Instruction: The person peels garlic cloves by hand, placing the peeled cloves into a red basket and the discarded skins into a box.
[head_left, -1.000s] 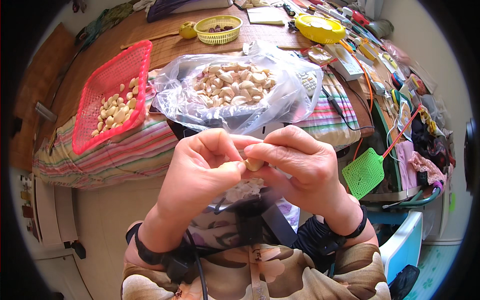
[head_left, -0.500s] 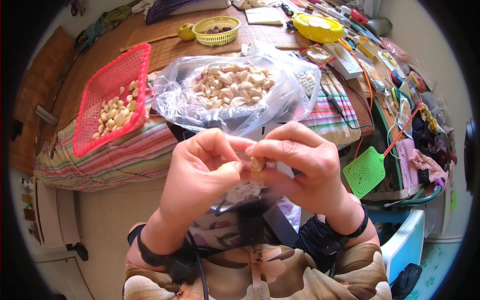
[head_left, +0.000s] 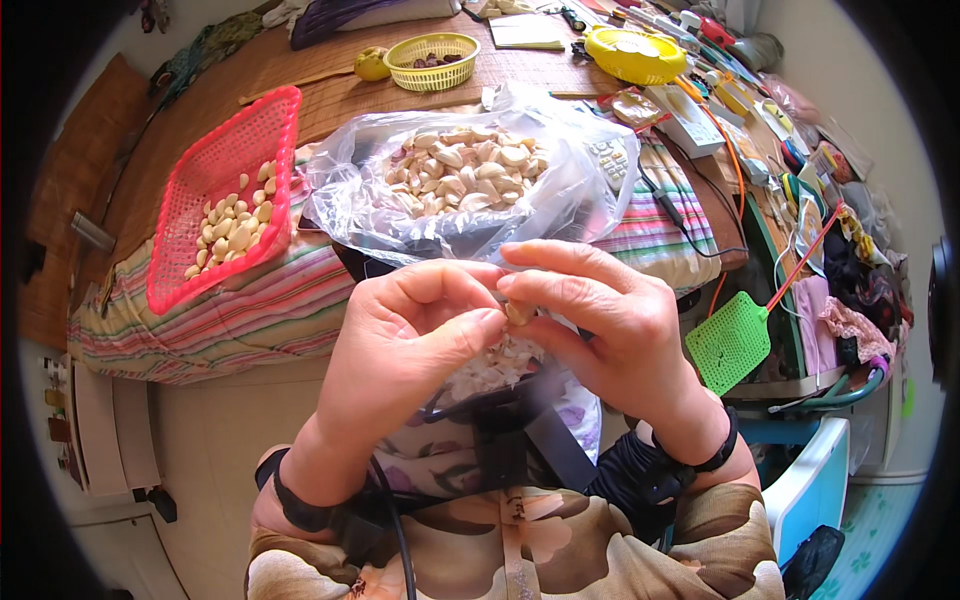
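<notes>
Between my two hands is a garlic clove, partly covered by fingers. My right hand pinches it with thumb and fingers. My left hand is closed, its thumb and fingertips meeting at the clove's left side. Below them lies a heap of pale garlic skins in a dark container, partly hidden by my hands. Just beyond, a clear plastic bag is spread around many unpeeled garlic cloves. To the left, a tilted red mesh basket holds smooth peeled cloves.
On the wooden table stand a yellow basket of dark items, a yellow round fruit and a bright yellow basket. A green fly swatter leans at right beside cluttered goods. A striped cloth hangs over the near edge.
My right hand's fingers have shifted and spread a little over the clove. My left thumb has moved right, up against it. More of the skins heap shows below.
</notes>
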